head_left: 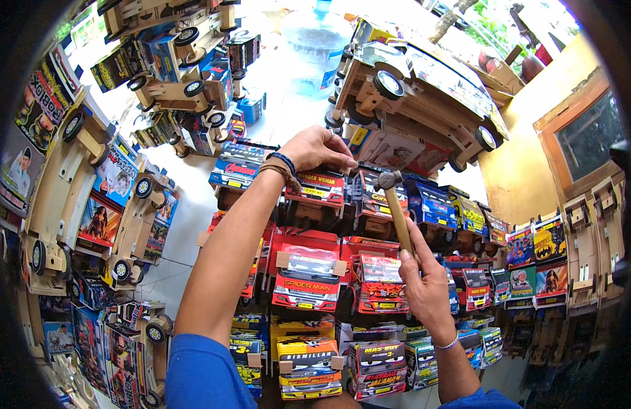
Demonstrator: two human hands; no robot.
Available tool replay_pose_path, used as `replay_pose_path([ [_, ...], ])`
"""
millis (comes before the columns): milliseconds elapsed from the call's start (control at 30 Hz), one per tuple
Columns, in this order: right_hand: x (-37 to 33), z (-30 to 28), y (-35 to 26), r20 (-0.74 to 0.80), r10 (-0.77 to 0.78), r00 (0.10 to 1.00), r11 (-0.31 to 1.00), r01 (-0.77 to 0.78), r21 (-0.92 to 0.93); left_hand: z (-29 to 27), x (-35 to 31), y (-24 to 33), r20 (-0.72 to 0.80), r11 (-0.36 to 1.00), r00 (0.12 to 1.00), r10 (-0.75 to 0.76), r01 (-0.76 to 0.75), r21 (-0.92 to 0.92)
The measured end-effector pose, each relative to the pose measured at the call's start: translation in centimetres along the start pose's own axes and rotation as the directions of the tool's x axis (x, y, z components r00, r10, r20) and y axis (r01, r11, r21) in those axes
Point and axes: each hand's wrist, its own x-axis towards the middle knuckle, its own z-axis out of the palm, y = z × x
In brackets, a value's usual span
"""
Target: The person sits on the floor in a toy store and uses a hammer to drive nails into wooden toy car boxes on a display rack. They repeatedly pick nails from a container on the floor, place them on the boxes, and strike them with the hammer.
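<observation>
My right hand grips a hammer by its wooden handle. The metal head points up and away, close to my left fingertips. My left hand is pinched just above a red toy truck; whatever the fingers hold is too small to make out. Beside that truck stands another toy truck with a white and red front, partly behind the hammer. Nearer me sits a red toy truck with small wooden blocks at its sides, and before it a yellow and orange one.
Rows of painted wooden toy trucks surround my arms. More trucks lie on their sides in stacks at the left and far left. A large truck rests tipped at the far right. Behind stands a clear water jug; a wood-framed window is at right.
</observation>
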Motion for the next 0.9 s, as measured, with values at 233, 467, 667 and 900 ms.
replay_pose_path([
  [233, 0.2, 0.3, 0.6, -0.040, -0.084, 0.996, 0.996, 0.084, 0.006, -0.1, 0.5, -0.6, -0.006, 0.999, 1.000, -0.004, 0.003, -0.052],
  [467, 0.4, 0.6, 0.4, 0.011, 0.000, 1.000, 0.999, -0.001, 0.038, -0.3, 0.5, -0.9, 0.004, 0.998, 1.000, 0.003, -0.003, -0.069],
  [667, 0.9, 0.7, 0.4, -0.017, -0.045, 0.999, 0.999, 0.045, -0.008, -0.1, 0.4, -0.6, -0.014, 1.000, 1.000, 0.002, -0.003, -0.023],
  [900, 2.7, 0.8, -0.1, 0.026, -0.183, 0.983, 0.961, 0.184, -0.208, 0.0, 0.4, -1.0, 0.003, 0.999, 1.000, 0.001, -0.001, -0.042],
])
